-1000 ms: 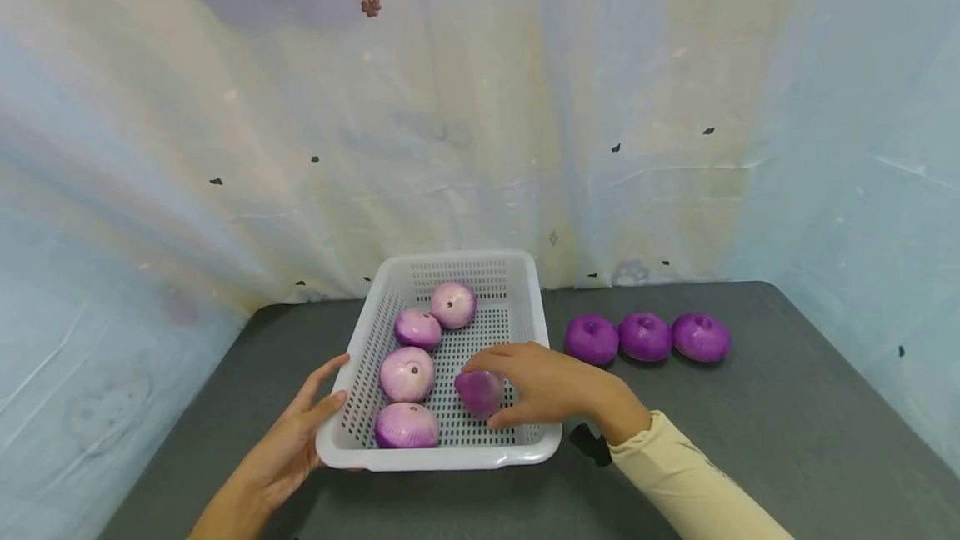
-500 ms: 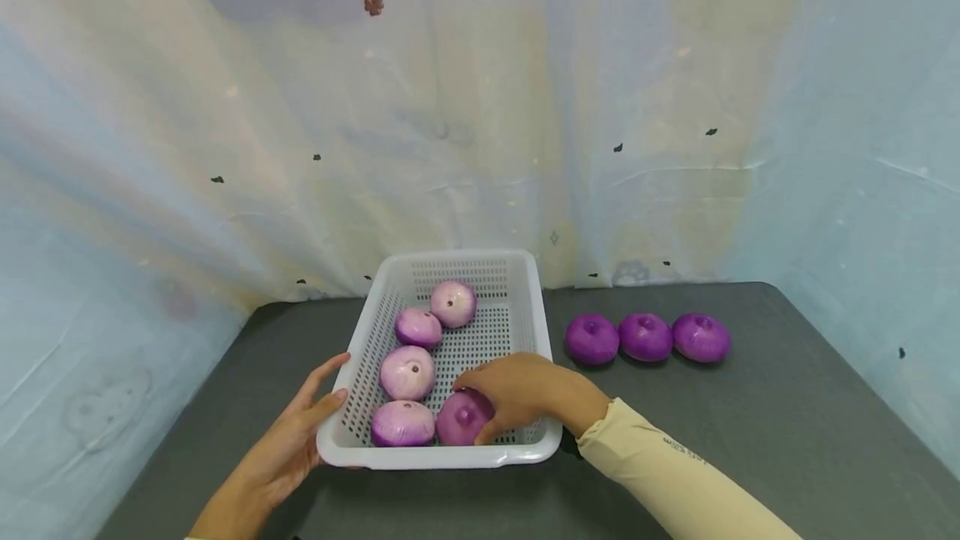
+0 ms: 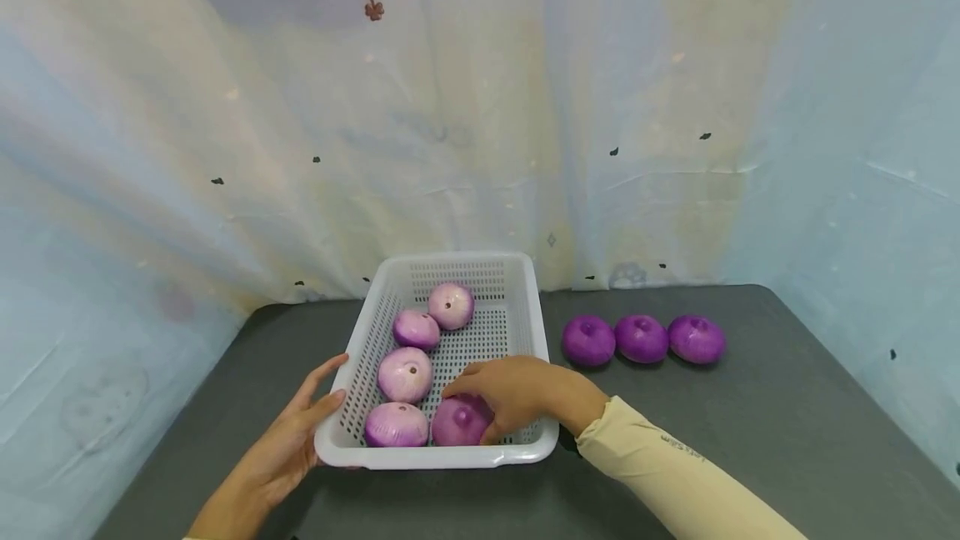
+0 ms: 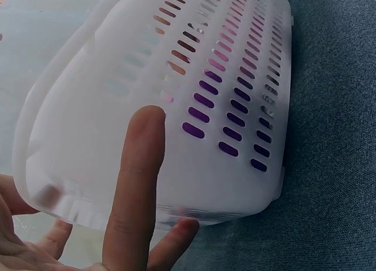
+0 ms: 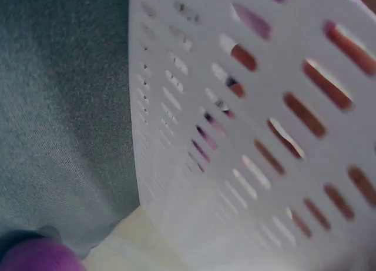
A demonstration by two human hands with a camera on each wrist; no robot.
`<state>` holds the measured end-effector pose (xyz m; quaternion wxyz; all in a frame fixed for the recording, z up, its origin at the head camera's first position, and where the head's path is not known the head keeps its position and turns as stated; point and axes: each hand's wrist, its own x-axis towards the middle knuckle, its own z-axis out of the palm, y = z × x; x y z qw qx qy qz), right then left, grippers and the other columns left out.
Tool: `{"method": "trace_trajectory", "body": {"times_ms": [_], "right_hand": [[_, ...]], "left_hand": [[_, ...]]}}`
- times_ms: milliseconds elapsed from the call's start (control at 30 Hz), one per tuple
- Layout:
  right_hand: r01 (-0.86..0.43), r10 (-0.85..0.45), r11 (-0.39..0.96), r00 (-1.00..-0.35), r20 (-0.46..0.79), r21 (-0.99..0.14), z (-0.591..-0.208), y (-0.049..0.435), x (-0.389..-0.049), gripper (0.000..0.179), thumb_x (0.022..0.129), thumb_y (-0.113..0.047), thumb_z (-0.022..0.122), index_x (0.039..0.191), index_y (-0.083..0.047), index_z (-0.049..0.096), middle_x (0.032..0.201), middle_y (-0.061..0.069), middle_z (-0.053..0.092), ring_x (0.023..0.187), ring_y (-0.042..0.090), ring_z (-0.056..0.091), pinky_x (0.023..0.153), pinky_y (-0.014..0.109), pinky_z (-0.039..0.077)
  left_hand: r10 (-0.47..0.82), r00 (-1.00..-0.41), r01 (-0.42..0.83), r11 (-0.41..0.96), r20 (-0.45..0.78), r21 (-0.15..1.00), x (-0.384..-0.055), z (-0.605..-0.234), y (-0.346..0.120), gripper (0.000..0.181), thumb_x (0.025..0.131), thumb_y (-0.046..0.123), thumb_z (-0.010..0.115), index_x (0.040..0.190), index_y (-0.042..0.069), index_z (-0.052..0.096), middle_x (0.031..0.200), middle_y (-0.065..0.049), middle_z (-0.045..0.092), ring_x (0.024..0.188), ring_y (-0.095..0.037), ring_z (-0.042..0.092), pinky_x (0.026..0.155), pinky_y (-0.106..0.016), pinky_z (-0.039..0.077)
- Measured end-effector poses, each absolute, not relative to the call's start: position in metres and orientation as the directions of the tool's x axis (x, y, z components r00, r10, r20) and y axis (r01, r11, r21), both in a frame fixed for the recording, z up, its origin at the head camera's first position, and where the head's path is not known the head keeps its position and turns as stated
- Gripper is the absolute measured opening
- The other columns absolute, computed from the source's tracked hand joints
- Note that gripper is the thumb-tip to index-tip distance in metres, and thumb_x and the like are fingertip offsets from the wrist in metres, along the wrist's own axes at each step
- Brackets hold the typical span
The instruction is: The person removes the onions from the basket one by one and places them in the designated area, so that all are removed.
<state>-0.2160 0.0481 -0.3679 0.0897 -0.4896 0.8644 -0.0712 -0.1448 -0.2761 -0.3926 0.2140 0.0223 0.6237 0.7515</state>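
Left hand (image 3: 291, 432) clasps the near left corner of a white perforated plastic basket (image 3: 435, 459), thumb at the rim and fingers against the outer wall; right hand (image 3: 513, 392) grips a purple onion (image 3: 458, 424) inside it, close to the near wall, fingers over the onion's far side and thumb along its right. That onion looks firm and fairly light, its glossy skin probably slippery and prone to bruising; being round, it is best held about its widest part, as the fingers do here. The basket seems light and slightly flexible, with the thick rim its surest hold. Just left of the gripped onion lies a paler onion (image 3: 396, 426); past it, up the left side, come a second pale onion (image 3: 405, 374), a third pale onion (image 3: 416, 330) and, farthest in, a fourth pale onion (image 3: 451, 306). Right of the basket, three deep purple onions (image 3: 641, 339) sit in a close row on the dark grey worktop (image 3: 637, 423). Behind everything hangs a pastel patterned cloth (image 3: 480, 107).
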Motion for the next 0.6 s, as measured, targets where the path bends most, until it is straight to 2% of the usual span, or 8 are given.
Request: {"method": "trace_trajectory", "body": {"times_ms": [133, 267, 500, 600], "right_hand": [[-0.834, -0.852, 0.523, -0.510, -0.113, -0.178, -0.372, 0.043, -0.215, 0.072, 0.072, -0.048, 0.086, 0.136, -0.030, 0.056, 0.121, -0.011, 0.064, 0.111, 0.004, 0.060, 0.098, 0.025, 0.048], [-0.820, -0.838, 0.545, -0.535, -0.104, -0.176, -0.370, 0.042, -0.215, 0.073, 0.070, -0.050, 0.086, 0.134, -0.028, 0.058, 0.120, -0.010, 0.063, 0.108, 0.005, 0.061, 0.097, 0.025, 0.049], [-0.759, -0.792, 0.590, -0.611, -0.013, -0.275, -0.354, 0.057, -0.215, 0.074, 0.071, -0.053, 0.085, 0.134, -0.026, 0.057, 0.127, -0.010, 0.060, 0.109, 0.009, 0.061, 0.097, 0.031, 0.050], [-0.729, -0.764, 0.601, -0.644, 0.031, -0.328, -0.343, 0.070, -0.215, 0.074, 0.071, -0.052, 0.085, 0.134, -0.026, 0.055, 0.129, -0.010, 0.059, 0.111, 0.010, 0.061, 0.097, 0.033, 0.051]], "left_hand": [[0.391, -0.896, -0.293, -0.165, -0.210, 0.942, -0.145, -0.393, -0.277, 0.049, 0.110, 0.026, 0.036, 0.151, 0.043, 0.014, 0.131, 0.005, 0.058, 0.114, -0.020, 0.065, 0.081, -0.050, 0.058], [0.371, -0.903, -0.292, -0.164, -0.215, 0.942, -0.144, -0.394, -0.276, 0.049, 0.110, 0.026, 0.037, 0.151, 0.044, 0.016, 0.130, 0.004, 0.055, 0.112, -0.021, 0.065, 0.079, -0.051, 0.058], [0.321, -0.915, -0.296, -0.118, -0.246, 0.948, -0.145, -0.393, -0.275, 0.053, 0.109, 0.028, 0.040, 0.152, 0.044, 0.014, 0.136, -0.003, 0.042, 0.113, -0.027, 0.063, 0.076, -0.055, 0.058], [0.307, -0.918, -0.297, -0.114, -0.250, 0.948, -0.144, -0.393, -0.275, 0.054, 0.109, 0.029, 0.041, 0.153, 0.043, 0.013, 0.137, 0.000, 0.041, 0.114, -0.026, 0.062, 0.077, -0.056, 0.058]]}}
